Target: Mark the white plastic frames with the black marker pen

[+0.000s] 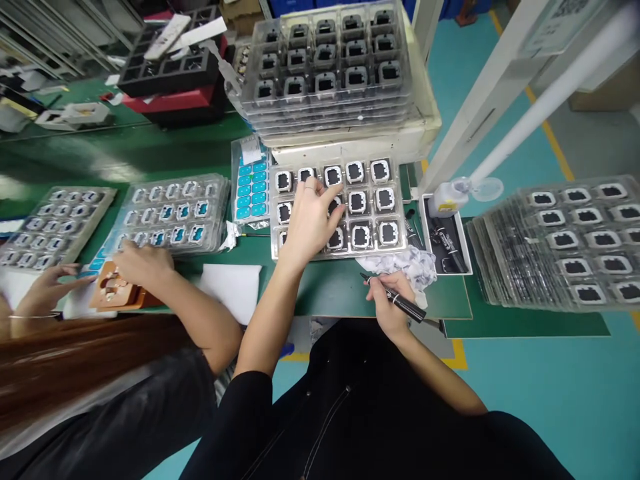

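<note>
My left hand (314,217) reaches over a clear plastic tray (345,255) that holds rows of small white square frames with black centres. Its thumb and forefinger are apart, close to a frame in the middle row, and the hand covers some of the parts. In my right hand (393,303) is a black marker pen (407,307), its tip pointing up and left, just below the tray's front edge. Crumpled white paper (407,267) lies right behind this hand.
Stacked trays (327,100) rise behind; another stack (540,253) stands right. A white box (467,267) holds dark pens beside a bottle (445,200). To the left, a co-worker's hands (143,263) work at an orange fixture (113,290) near a tray with blue parts (183,212).
</note>
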Available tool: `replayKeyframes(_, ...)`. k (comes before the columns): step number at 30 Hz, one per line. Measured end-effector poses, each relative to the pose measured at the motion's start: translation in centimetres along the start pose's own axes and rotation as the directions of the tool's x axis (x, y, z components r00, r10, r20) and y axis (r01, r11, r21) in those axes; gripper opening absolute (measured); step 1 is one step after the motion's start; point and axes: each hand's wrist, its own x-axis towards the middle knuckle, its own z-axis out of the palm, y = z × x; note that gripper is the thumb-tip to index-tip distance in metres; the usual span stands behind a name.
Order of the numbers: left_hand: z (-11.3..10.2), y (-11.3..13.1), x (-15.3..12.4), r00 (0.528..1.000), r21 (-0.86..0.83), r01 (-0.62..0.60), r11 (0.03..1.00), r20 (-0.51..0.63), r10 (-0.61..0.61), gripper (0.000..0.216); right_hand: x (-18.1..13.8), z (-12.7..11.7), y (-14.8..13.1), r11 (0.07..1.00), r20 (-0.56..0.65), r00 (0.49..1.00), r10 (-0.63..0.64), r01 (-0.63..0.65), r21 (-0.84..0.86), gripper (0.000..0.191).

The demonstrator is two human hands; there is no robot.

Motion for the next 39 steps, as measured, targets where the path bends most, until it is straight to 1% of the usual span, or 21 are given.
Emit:
replayKeyframes(2, 0.4, 0.1, 1.1, 0.997, -0.008, -0.052, 0.999, 0.064, 0.052, 0.037, 0.0, 0.0, 0.0, 1.000, 0.012, 1.000, 0.003, -0.002, -0.007, 0.029)
replayKeyframes(5, 1.1, -0.4, 3.1, 0.980, -0.043, -0.120, 0.992, 0.158, 0.125, 0.035, 0.0, 0.0, 0.0, 1.000, 0.011, 1.000, 0.006, -0.006, -0.028, 0.030)
replayKeyframes(10, 2.0, -1.4, 5.6, 0.953, -0.106, -0.155, 0.982, 0.245, 0.177, 0.034, 0.1, 0.0, 0.0, 0.999, 0.012, 1.000, 0.012, -0.012, -0.038, 0.030)
replayKeyframes(13, 1.5, -0.9, 6.3, 0.936, -0.098, -0.183, 0.978, 0.287, 0.204, 0.035, 0.1, 0.0, 0.1, 1.000, 0.010, 1.000, -0.004, 0.004, -0.031, 0.029)
replayKeyframes(15, 0.4, -0.2, 6.0, 0.941, -0.127, -0.177, 0.976, 0.270, 0.206, 0.039, 0.0, 0.0, 0.2, 1.000, 0.003, 1.000, -0.009, 0.009, -0.026, 0.030)
replayKeyframes(17, -1.2, 0.7, 4.7, 0.957, -0.226, -0.144, 0.963, 0.214, 0.193, 0.041, 0.0, -0.1, 0.3, 1.000, -0.013, 1.000, -0.002, 0.001, -0.026, 0.030)
replayKeyframes(19, -2.9, 1.8, 2.2, 0.981, -0.382, -0.074, 0.921, 0.141, 0.137, 0.045, 0.0, -0.2, 0.3, 1.000, -0.044, 0.999, -0.010, 0.009, -0.019, 0.030)
replayKeyframes(21, -4.2, 3.1, -1.4, 0.996, -0.546, 0.035, 0.837, 0.090, 0.017, 0.052, 0.0, -0.2, 0.1, 0.999, -0.071, 0.997, -0.032, 0.033, 0.004, 0.029)
replayKeyframes(22, -4.5, 3.8, -3.4, 0.996, -0.611, 0.088, 0.787, 0.079, -0.051, 0.055, 0.0, -0.1, 0.0, 0.999, -0.080, 0.996, -0.046, 0.047, 0.019, 0.029)
replayKeyframes(23, -4.7, 4.5, -5.5, 0.990, -0.661, 0.141, 0.737, 0.083, -0.115, 0.055, 0.0, -0.1, -0.1, 0.998, -0.085, 0.995, -0.058, 0.062, 0.035, 0.028)
replayKeyframes(25, -4.2, 6.0, -9.5, 0.970, -0.732, 0.224, 0.643, 0.108, -0.216, 0.051, 0.0, 0.0, -0.4, 0.995, -0.087, 0.993, -0.078, 0.083, 0.060, 0.026)
replayKeyframes(26, -3.7, 6.6, -11.3, 0.956, -0.746, 0.276, 0.606, 0.150, -0.251, 0.049, 0.0, 0.1, -0.6, 0.993, -0.088, 0.992, -0.087, 0.093, 0.067, 0.024)
replayKeyframes(28, -2.3, 7.7, -14.2, 0.920, -0.729, 0.378, 0.570, 0.228, -0.319, 0.049, 0.0, 0.1, -0.8, 0.992, -0.079, 0.992, -0.097, 0.102, 0.073, 0.024)
replayKeyframes(29, -1.6, 8.2, -15.2, 0.901, -0.709, 0.419, 0.567, 0.250, -0.353, 0.048, 0.0, 0.2, -0.8, 0.992, -0.060, 0.994, -0.097, 0.101, 0.072, 0.024)
replayKeyframes(31, -0.1, 8.7, -16.6, 0.875, -0.667, 0.466, 0.582, 0.249, -0.415, 0.046, 0.1, 0.1, -0.9, 0.994, 0.013, 0.996, -0.090, 0.089, 0.064, 0.025)
replayKeyframes(33, 0.9, 8.8, -17.3, 0.865, -0.630, 0.482, 0.609, 0.233, -0.444, 0.044, 0.1, 0.0, -0.9, 0.995, 0.099, 0.991, -0.091, 0.087, 0.049, 0.024)
replayKeyframes(36, 1.6, 8.7, -17.5, 0.876, -0.582, 0.470, 0.664, 0.216, -0.431, 0.041, 0.2, -0.2, -0.9, 0.994, 0.177, 0.979, -0.104, 0.109, -0.020, 0.019)
replayKeyframes(39, 1.7, 8.7, -17.6, 0.895, -0.540, 0.438, 0.719, 0.188, -0.403, 0.039, 0.3, -0.3, -1.2, 0.985, 0.202, 0.973, -0.111, 0.135, -0.110, 0.014)
